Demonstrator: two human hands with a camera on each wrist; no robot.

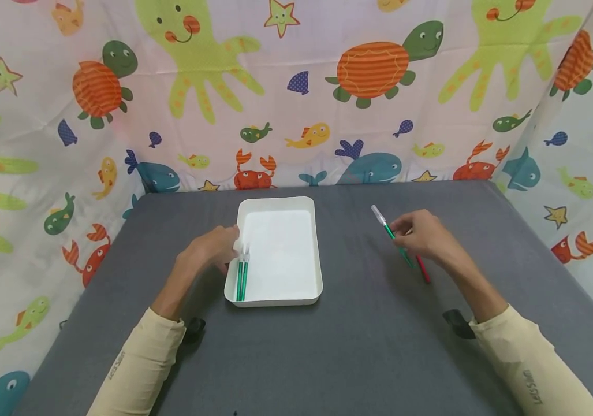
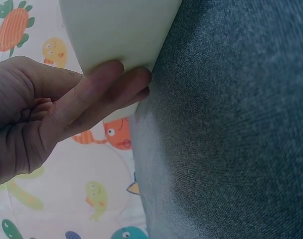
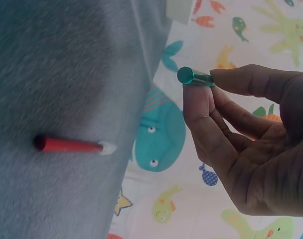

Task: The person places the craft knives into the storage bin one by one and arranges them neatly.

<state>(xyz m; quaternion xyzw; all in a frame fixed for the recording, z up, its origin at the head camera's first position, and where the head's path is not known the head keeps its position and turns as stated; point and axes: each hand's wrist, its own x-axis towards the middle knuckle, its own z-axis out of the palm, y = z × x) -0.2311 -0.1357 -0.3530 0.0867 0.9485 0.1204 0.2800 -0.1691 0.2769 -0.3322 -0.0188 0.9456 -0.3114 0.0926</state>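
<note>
My left hand (image 1: pixel 213 247) grips the left side of a shallow white tray (image 1: pixel 286 248), its fingers against the outer wall (image 2: pixel 119 32). Two slim green pen-shaped tools (image 1: pixel 245 280) with pale caps lie side by side in the tray, along its left edge. Off to the right, above the table, my right hand (image 1: pixel 426 234) pinches another green pen-shaped tool (image 1: pixel 388 230) between thumb and fingers, its whitish cap pointing up and away. Below that hand, a red pen-shaped tool (image 3: pixel 72 145) with a whitish end lies on the table, partly hidden by the hand in the head view.
A grey cloth (image 1: pixel 348 346) covers the table. Behind and along both sides hangs a white curtain (image 1: pixel 286 58) printed with sea animals. Dark bands (image 1: pixel 458 323) are at both wrists, by the cream sleeves (image 1: pixel 530 364).
</note>
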